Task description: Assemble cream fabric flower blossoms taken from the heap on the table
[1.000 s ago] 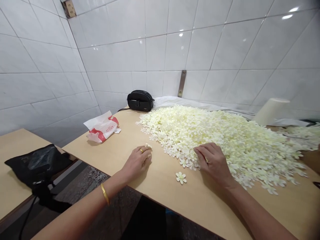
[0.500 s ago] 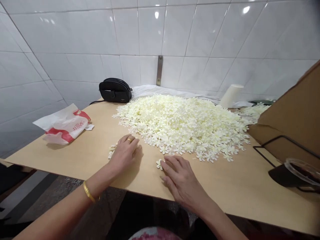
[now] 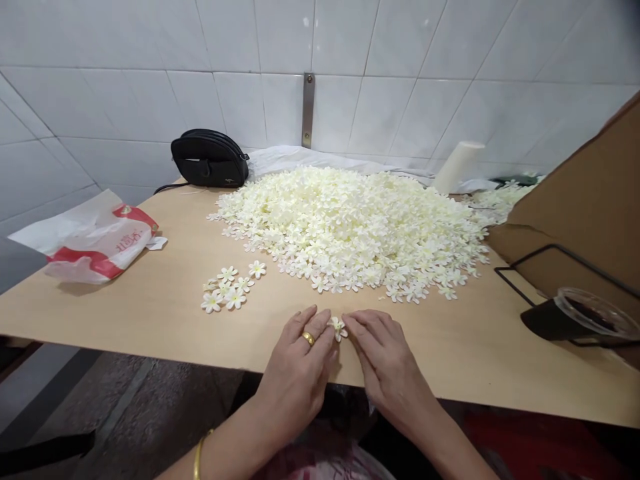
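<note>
A big heap of small cream fabric flowers (image 3: pixel 350 227) covers the middle of a light wooden table (image 3: pixel 150 313). A small group of several flowers (image 3: pixel 227 290) lies apart on the left. My left hand (image 3: pixel 297 373), with a gold ring, and my right hand (image 3: pixel 387 363) meet at the table's near edge. Their fingertips pinch a single flower (image 3: pixel 338 327) between them, pressed against the tabletop.
A black pouch (image 3: pixel 209 159) sits at the back by the tiled wall, with a red and white tissue pack (image 3: pixel 95 241) at the left. A brown cardboard panel (image 3: pixel 580 213), a black wire stand (image 3: pixel 560 267) and a clear plastic lid (image 3: pixel 595 313) stand at the right. A white cup (image 3: pixel 457 167) lies behind the heap.
My left hand left the small group of flowers and came right to meet my right hand. Both now pinch one flower. The camera has turned right and down.
</note>
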Tool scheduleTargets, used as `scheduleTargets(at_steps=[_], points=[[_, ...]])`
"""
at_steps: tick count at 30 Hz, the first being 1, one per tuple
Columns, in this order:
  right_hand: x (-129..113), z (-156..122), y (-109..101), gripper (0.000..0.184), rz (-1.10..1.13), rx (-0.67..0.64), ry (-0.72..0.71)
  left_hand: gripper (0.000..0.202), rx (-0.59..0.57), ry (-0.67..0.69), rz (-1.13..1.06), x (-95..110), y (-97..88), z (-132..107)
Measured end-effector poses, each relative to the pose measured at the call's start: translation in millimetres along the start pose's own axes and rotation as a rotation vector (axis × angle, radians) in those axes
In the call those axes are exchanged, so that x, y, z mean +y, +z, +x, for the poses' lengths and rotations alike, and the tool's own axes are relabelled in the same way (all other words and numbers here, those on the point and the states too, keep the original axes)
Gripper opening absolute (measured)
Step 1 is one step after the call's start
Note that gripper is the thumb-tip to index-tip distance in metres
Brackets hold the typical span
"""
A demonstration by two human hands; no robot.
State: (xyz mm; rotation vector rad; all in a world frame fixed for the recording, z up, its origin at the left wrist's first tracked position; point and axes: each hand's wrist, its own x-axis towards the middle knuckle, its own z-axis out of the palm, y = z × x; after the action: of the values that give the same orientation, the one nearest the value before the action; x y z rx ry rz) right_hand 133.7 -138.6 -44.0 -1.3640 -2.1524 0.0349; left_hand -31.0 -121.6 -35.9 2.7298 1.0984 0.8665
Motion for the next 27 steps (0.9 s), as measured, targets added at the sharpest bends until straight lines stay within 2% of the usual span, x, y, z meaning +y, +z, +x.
scheduleTargets(at_steps=[6,10,13,17,21,27], points=[[-8,-5,3,0.045,-0.132,0.001,-0.020,0.036,0.099,0.147,0.041,2,17.8,0],[-8,-5,2,0.040,-0.212,-0.048,-0.079,0.048,0.177,0.184,0.104,-4,27.1,-5],[-5,-1,-1,0.034,-0.254,-0.095,-0.172,0.058,0.185,0.228,0.161,-8,29.7,-5],[-3,7,2,0.025,-0.279,-0.090,-0.260,0.060,0.150,0.304,0.252,-14,27.8,-3],[-3,13,11,0.016,-0.219,-0.074,-0.243,0.059,0.069,0.329,0.285,-20,23.6,-2],[-5,13,22,0.027,-0.225,0.099,-0.145,0.065,0.015,0.254,0.206,-28,19.9,0]])
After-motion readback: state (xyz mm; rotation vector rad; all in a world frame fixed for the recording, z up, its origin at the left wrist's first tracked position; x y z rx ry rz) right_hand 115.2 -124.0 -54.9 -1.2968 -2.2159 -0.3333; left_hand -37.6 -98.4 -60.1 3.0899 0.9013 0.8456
